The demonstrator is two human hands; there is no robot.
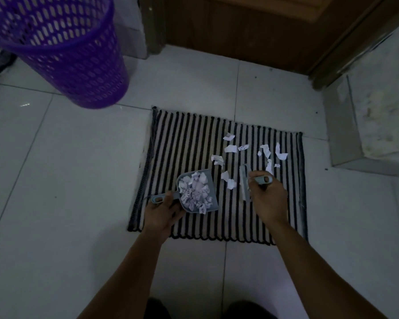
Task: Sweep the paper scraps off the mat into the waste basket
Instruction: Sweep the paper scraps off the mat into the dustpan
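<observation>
Waste basket (62,54) of purple lattice plastic stands on the pale floor tiles (67,157) at far left, well apart from the striped mat (182,139). Near the mat's front left, the left hand (162,215) curls its fingers round the handle of a grey-blue dustpan (214,199), which is heaped with a pile of paper scraps (196,192). Just right of the pan, loose scraps (230,148) lie scattered over the mat's middle and right. Among them a small brush (244,183) touches the mat, its handle gripped in the clenched fingers of the right hand (267,199). A wooden door (240,31) stands beyond.
</observation>
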